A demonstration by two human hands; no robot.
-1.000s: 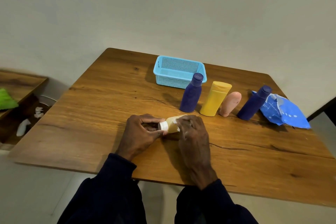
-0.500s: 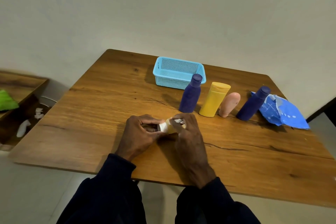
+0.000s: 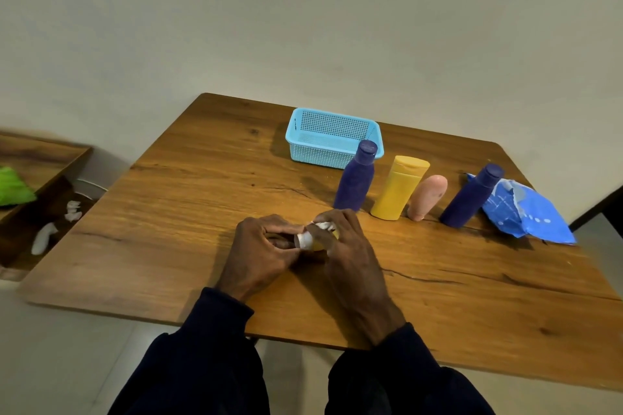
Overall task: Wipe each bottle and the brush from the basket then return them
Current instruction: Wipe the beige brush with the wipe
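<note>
at frame centre the left grip (image 3: pixel 263 253) curls round the white-capped end of a small yellow bottle (image 3: pixel 317 244), held low over the desk (image 3: pixel 188 212); the right grip (image 3: pixel 350 246) curls a white wipe (image 3: pixel 322 225) round its body. upper right of them, the blue basket (image 3: pixel 317 153) stands near the desk's far edge.
</note>
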